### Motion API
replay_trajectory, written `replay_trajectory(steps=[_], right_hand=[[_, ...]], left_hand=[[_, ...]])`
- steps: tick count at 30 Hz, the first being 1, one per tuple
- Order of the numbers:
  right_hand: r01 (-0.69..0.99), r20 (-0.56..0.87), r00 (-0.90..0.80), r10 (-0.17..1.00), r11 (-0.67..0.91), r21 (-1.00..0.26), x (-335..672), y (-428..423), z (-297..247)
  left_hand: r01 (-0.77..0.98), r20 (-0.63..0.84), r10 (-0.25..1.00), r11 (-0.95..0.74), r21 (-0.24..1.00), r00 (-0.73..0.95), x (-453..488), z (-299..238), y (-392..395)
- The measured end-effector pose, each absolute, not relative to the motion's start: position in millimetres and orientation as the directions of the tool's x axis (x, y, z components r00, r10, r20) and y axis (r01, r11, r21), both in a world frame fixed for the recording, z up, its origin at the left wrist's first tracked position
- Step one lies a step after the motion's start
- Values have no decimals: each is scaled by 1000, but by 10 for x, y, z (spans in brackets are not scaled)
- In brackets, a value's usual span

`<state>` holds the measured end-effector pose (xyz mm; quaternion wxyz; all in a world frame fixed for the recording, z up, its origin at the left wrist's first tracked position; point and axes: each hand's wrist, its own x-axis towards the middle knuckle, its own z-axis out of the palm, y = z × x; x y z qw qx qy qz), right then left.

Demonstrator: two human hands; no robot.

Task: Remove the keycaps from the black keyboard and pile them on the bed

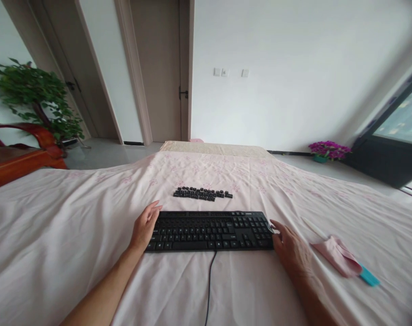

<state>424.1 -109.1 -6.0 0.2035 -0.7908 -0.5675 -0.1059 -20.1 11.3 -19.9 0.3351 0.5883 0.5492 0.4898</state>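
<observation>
A black wired keyboard (209, 231) lies on a pale pink sheet (73, 226) in front of me. My left hand (144, 226) rests against the keyboard's left end, fingers together and stretched forward. My right hand (290, 249) lies at the keyboard's right end, fingers extended and touching its edge. Neither hand holds anything. The keyboard's cable (210, 285) runs toward me. Beyond the keyboard sits a row of several loose black keycaps (202, 194).
A folded pink cloth (338, 256) lies to the right, over a teal object (369, 276). A red wooden chair (19, 154) and a green plant (36, 95) stand at the left. Purple flowers (328, 149) sit on the floor by the window.
</observation>
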Motion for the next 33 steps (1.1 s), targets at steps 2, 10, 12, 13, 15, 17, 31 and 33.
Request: replay_trajectory(steps=[2,10,12,13,15,17,31,33], right_hand=[[955,482,291,827,-220,-199,4255,-1082,-65],[972,653,93,752,73,-223,4112,-1081,155],[986,611,101,785,5,-168,4018,-1103,278],[990,585,114,803,-40,-138,3971,-1118,342],[990,515,135,847,-96,-101,3889,-1144,470],[989,420,134,898,-94,-116,3828,-1152,590],[572,176,20,984,133,-810,3167,-465,682],[534,191,-6,981,165,-829,3069,-424,633]], left_hand=[[316,209,975,-175,933,-76,-211,-205,115],[231,202,977,-182,956,-62,-219,-236,116],[223,207,977,-192,956,-50,-223,-262,127],[231,211,977,-197,953,-37,-228,-271,132],[297,210,978,-201,933,0,-241,-264,137],[417,196,980,-195,888,41,-251,-201,129],[591,313,847,-526,612,430,674,497,83],[527,320,821,-554,644,472,814,427,106]])
